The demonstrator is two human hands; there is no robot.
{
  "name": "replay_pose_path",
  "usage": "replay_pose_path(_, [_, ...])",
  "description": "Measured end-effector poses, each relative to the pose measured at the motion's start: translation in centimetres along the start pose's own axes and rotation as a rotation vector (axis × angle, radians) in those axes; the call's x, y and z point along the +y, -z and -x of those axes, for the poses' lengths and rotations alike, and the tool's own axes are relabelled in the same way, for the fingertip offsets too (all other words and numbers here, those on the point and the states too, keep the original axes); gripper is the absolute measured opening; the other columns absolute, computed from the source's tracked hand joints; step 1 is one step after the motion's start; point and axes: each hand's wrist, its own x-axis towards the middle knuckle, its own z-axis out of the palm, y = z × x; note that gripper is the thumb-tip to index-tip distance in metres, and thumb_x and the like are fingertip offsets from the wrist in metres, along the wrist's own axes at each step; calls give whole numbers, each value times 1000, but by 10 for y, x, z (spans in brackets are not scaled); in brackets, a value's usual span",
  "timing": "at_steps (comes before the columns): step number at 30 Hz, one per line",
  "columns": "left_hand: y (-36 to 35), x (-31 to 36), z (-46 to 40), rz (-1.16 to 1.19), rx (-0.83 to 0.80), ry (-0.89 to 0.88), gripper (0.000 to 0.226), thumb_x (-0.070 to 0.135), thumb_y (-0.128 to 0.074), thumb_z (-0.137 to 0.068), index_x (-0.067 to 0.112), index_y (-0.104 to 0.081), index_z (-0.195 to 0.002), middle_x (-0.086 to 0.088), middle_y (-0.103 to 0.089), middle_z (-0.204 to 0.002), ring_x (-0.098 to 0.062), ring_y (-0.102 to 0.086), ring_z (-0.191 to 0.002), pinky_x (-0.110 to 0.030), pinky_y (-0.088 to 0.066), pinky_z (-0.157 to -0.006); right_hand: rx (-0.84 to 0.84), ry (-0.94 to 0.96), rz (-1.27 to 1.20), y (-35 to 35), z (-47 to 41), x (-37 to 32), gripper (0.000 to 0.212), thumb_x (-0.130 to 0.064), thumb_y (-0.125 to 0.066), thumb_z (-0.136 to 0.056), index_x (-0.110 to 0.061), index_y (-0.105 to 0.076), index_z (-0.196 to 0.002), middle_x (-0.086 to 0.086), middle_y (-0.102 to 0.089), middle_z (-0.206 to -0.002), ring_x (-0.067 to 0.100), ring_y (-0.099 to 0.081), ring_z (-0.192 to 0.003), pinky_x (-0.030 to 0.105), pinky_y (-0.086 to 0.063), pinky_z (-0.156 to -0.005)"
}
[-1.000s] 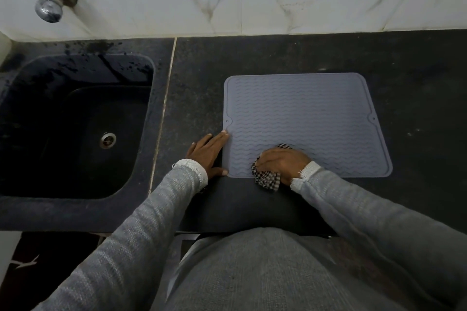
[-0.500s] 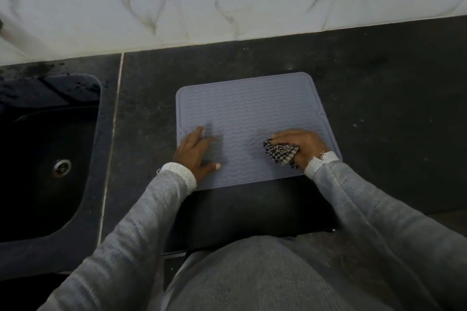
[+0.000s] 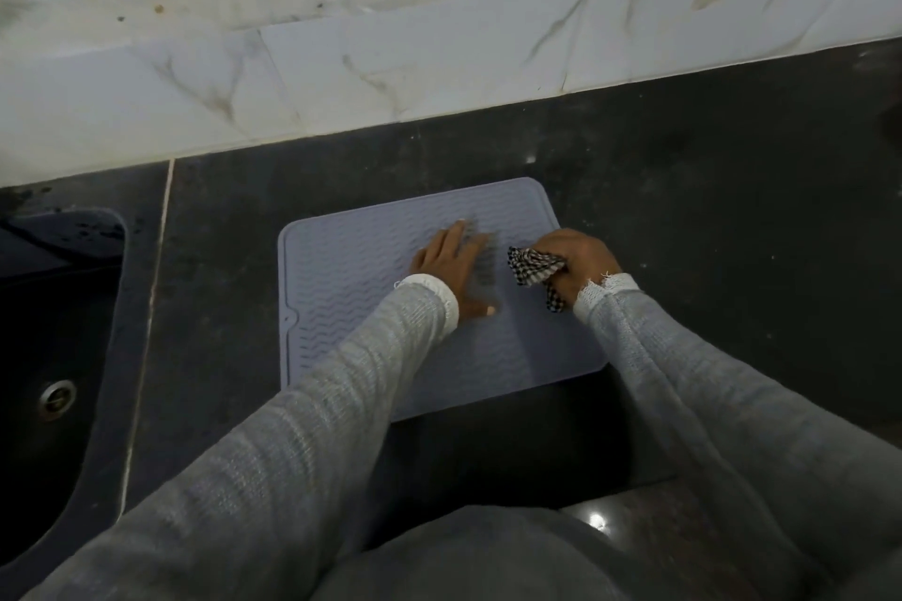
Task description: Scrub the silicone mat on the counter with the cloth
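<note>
The silicone mat point(image 3: 351, 307) lies flat on the dark bench point(image 3: 732, 210), and I take it as my landmark. My left hand point(image 3: 451, 266) rests on the mat's middle, fingers straight and spread, palm down, pinning it in place. My right hand point(image 3: 578, 266) sits at the mat's right edge, toward its far right corner, fingers curled tight round the checked cloth point(image 3: 534, 268), which bunches out of my fist toward the left hand and lies on or just above the mat.

What matters for the coming stroke: nearly all the mat stretches away to the left of the cloth and back toward me, its long axis running left to right across the bench toward the sink point(image 3: 53, 356). My right hand is the one with the cloth, so I judge the scrub should sweep leftward or back toward the near edge. My left hand lies just beside the cloth, in that path; it may need to shift.
</note>
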Motion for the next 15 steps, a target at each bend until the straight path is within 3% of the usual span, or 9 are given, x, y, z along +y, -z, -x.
replay_pose_path(3, [6, 8, -20, -38, -27, 9, 115, 58, -73, -69, 33, 5, -150, 0, 14, -159, -25, 9, -147, -49, -5, -116, -52, -4, 32, 10, -21, 1, 36, 11, -57, -69, -6, -72, -98, 17, -67, -104, 33, -62, -100, 45, -51, -88])
replay_pose_path(10, [18, 16, -54, -123, -106, 61, 133, 63, -77, -60, 33, 19, -147, -1, 26, -156, -28, 18, -145, -55, 1, -115, -190, -23, 172, 28, -72, -12, 36, -9, -63, -83, -10, -63, -118, 15, -58, -125, 30, -52, -117, 30, -38, -98])
replay_pose_path(15, [22, 19, -66, -164, -205, 70, 141, 65, -78, -55, 31, 24, -146, -1, 35, -152, -30, 26, -142, -67, 5, -108, -237, -71, 231, 24, -100, 2, 45, -11, -66, -79, -15, -59, -123, 13, -52, -128, 31, -51, -116, 37, -40, -102])
